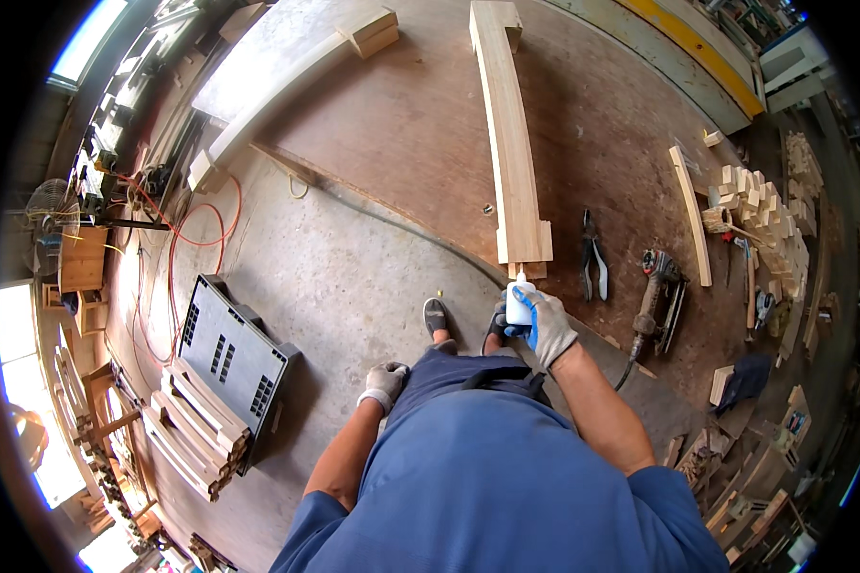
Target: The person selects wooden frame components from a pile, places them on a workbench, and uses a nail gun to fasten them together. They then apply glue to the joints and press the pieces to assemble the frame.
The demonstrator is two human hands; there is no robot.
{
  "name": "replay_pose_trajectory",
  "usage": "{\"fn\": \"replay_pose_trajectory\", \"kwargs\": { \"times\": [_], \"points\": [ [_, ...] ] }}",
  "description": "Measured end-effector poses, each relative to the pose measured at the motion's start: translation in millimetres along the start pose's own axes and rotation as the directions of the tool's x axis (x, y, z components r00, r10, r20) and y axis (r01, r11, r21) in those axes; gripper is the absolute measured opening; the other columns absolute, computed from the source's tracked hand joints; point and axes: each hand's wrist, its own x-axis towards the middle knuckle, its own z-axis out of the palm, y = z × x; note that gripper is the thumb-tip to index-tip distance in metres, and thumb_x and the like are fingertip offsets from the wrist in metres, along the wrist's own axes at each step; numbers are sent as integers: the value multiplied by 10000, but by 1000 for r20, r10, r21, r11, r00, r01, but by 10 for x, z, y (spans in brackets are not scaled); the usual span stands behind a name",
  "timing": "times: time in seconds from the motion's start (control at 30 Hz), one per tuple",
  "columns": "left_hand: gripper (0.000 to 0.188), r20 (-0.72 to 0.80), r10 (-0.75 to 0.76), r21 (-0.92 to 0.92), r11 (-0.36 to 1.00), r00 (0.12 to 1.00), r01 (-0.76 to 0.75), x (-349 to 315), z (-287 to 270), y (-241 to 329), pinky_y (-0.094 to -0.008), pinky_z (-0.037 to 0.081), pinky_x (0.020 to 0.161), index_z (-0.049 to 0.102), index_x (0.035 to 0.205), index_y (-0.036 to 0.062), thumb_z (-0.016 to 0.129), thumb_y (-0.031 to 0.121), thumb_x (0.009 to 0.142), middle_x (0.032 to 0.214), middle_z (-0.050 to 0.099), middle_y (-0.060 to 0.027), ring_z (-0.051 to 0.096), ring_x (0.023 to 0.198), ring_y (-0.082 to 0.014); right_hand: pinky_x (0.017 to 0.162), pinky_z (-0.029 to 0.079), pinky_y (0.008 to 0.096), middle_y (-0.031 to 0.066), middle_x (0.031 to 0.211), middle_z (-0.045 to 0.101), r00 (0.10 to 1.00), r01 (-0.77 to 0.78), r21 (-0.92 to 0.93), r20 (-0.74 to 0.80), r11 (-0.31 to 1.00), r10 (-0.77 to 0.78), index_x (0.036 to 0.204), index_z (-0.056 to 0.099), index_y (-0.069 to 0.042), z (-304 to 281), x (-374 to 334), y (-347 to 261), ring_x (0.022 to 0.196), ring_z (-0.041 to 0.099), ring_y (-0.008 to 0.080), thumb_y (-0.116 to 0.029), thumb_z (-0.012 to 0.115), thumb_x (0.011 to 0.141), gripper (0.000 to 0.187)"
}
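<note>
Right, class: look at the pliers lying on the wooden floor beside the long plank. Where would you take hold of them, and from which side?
Take the pliers by the two pale handles, which splay toward the person, coming from above on that near end. The dark jaws point away, and the handles are the longer, wider part. The long plank lies to their left, so approach from the right, where the floor is barer.

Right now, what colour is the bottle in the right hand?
White glue bottle, seen in the head view.

My right hand (545, 325) is gloved, reaching forward and down, fingers wrapped tight with the forearm stretched out bare. My left hand (384, 384), gloved too, sits loosely curled against my thigh, elbow bent and tucked close in.
</note>
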Motion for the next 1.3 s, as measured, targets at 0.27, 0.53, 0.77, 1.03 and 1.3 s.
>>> {"fn": "replay_pose_trajectory", "kwargs": {
  "times": [0.27, 0.53, 0.77, 1.03, 1.3],
  "points": [
    [279, 9, -32, 25, 999, 999, 32, -118, -61, 151, -343, 561, 841, 799, 1079, 79, 712, 298, 929, 1001, 791, -120, 735, 905, -204, 552, 566, 308, 161, 902, 748, 1000, -4, 39, 19, 999, 3, 1172, 642, 22, -21, 75, 60, 702, 737, 249, -262, 657, 990, 338],
    [295, 37, -45, 15, 999, 998, 44, -29, -34, 64, -368, 563, 886, 805, 1090, 114, 713, 334, 917, 1045, 784, -153, 754, 967, -256, 618, 573, 350, 161, 927, 734, 999, -18, 10, 27, 1000, 18, 1171, 639, 38, 7, 22, -6, 745, 722, 254, -272, 639, 989, 360],
    [240, -9, 4, 29, 1000, 1000, -4, -20, -7, 36, -317, 555, 721, 804, 1039, 62, 732, 264, 932, 903, 787, -78, 701, 777, -142, 594, 570, 336, 159, 911, 737, 999, -35, 3, 24, 999, 35, 1164, 647, 36, -2, 17, -14, 726, 726, 253, -266, 637, 995, 346],
    [246, -9, 20, 39, 999, 1000, -20, 10, 8, 14, -326, 562, 755, 802, 1052, 60, 718, 257, 932, 936, 793, -92, 716, 813, -160, 562, 563, 302, 147, 889, 745, 999, -16, 21, 42, 1000, 15, 1146, 663, 18, -3, 34, 2, 706, 736, 239, -270, 642, 1001, 324],
    [246, 0, 7, 34, 999, 1000, -7, -25, -11, 59, -332, 566, 792, 804, 1048, 65, 719, 260, 926, 965, 794, -99, 728, 856, -175, 567, 560, 301, 140, 893, 744, 998, -36, 20, 60, 999, 35, 1150, 671, 1, -3, 36, -8, 711, 735, 234, -284, 645, 996, 325]
  ]
}}
